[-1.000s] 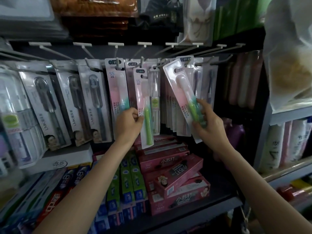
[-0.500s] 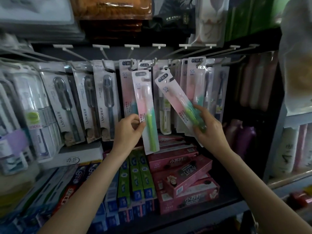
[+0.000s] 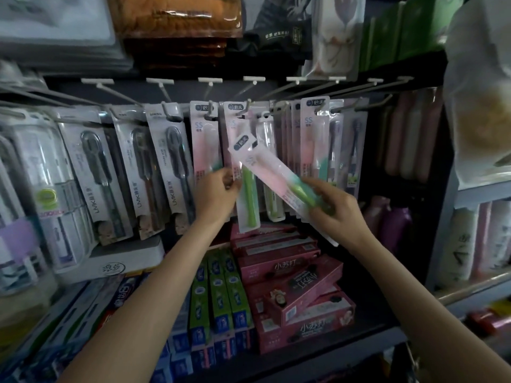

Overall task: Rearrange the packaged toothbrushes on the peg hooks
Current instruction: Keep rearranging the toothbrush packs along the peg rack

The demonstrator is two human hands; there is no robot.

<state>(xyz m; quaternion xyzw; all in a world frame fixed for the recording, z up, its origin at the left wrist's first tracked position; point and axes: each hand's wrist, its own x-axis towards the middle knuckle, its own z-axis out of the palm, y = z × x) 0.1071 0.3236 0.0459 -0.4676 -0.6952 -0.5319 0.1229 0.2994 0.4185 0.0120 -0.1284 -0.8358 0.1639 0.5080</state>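
The right hand [image 3: 336, 214] gripped a tilted pink-green toothbrush pack [image 3: 272, 175] clear of the peg hooks [image 3: 210, 109]; the left hand [image 3: 218, 192] pinched an upright green-handled pack [image 3: 247, 197].

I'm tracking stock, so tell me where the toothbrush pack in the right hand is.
In the head view, the tilted toothbrush pack sits centre frame, off the hooks, gripped by the right hand, its top crossing the green-handled pack that the left hand holds.

Hung packs [image 3: 315, 139] crowd pegs; far-right hook [image 3: 384, 102] bare.

Both hands [image 3: 218, 194] hold toothbrush packs [image 3: 265, 172]
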